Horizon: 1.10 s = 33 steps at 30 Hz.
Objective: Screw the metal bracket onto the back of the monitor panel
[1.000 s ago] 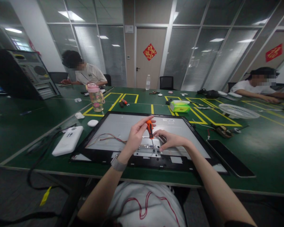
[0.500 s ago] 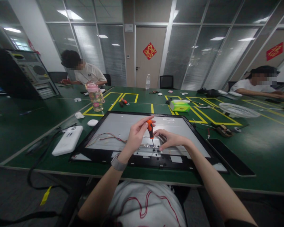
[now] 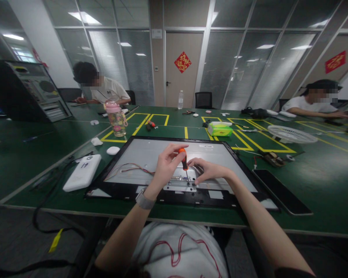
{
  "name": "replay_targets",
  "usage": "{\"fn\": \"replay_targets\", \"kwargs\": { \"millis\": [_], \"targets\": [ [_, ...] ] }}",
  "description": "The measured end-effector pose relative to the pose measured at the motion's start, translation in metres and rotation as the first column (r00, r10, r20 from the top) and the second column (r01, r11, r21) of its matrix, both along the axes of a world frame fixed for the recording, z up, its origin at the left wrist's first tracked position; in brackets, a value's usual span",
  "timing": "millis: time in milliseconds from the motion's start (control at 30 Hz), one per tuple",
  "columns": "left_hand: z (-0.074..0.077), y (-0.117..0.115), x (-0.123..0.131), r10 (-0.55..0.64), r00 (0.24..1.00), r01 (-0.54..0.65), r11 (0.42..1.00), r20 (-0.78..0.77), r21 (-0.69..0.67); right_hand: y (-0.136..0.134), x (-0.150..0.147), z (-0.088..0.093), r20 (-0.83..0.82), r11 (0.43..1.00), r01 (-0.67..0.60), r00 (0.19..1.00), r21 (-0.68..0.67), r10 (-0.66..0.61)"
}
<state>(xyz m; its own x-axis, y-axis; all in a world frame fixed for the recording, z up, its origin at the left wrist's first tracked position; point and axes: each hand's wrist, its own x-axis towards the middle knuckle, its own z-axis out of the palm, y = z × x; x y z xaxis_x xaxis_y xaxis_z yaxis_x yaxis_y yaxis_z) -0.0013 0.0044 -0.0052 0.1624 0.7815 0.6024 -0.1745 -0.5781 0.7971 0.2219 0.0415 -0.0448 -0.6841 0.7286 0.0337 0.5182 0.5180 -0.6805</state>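
My left hand (image 3: 168, 164) is wrapped round the handle of an orange and black screwdriver (image 3: 183, 158), one finger stretched over its top. The shaft points down, slightly tilted, to a small metal bracket (image 3: 179, 188) at the near edge of a flat display panel (image 3: 150, 154). My right hand (image 3: 210, 170) arches beside the shaft, thumb and fingers apart; its thumb is low by the bracket, and the fingertips are close to the screwdriver. Whether they touch it, I cannot tell. Thin coloured wires (image 3: 130, 166) run across the panel to the left.
Left of the panel are a white power bank (image 3: 82, 173), a white mouse-like object (image 3: 113, 150) and a pink-lidded bottle (image 3: 116, 120). A black phone-like slab (image 3: 282, 191) lies at right. Beyond are a green tissue pack (image 3: 219, 129) and a white fan grille (image 3: 291, 134). Two people sit across the table.
The screwdriver handle has turned and shifted slightly, and my left fingers have closed further round it. My right hand stays nearly in place.
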Motion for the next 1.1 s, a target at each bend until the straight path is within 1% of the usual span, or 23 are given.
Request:
{"fn": "replay_targets", "kwargs": {
  "millis": [100, 333, 600, 867, 1100],
  "targets": [
    [-0.0003, 0.0006, -0.0001, 0.037, 0.999, -0.037, 0.999, 0.002, 0.031, -0.0007, -0.0001, 0.0007, -0.003, 1.0, -0.004, 1.0, 0.005, 0.004],
    [-0.0007, 0.0011, -0.0008, -0.059, 0.996, 0.063, 0.996, 0.066, -0.057, -0.0001, -0.0004, 0.0, -0.006, 1.0, -0.002, 1.0, 0.008, 0.002],
    [-0.0017, 0.0008, -0.001, -0.057, 0.996, 0.061, 0.996, 0.062, -0.06, -0.0015, -0.001, 0.0031, 0.005, 1.0, 0.001, 1.0, -0.005, -0.001],
    [-0.0025, 0.001, -0.0025, -0.047, 0.996, 0.053, 0.996, 0.071, -0.077, 0.0009, -0.0004, 0.0021, 0.024, 1.0, -0.008, 1.0, 0.021, 0.007],
    [-0.0024, 0.0026, -0.0034, -0.105, 0.988, 0.117, 0.987, 0.115, -0.108, 0.0027, 0.0005, -0.0009, 0.012, 1.0, -0.015, 1.0, 0.001, 0.015]
  ]
}}
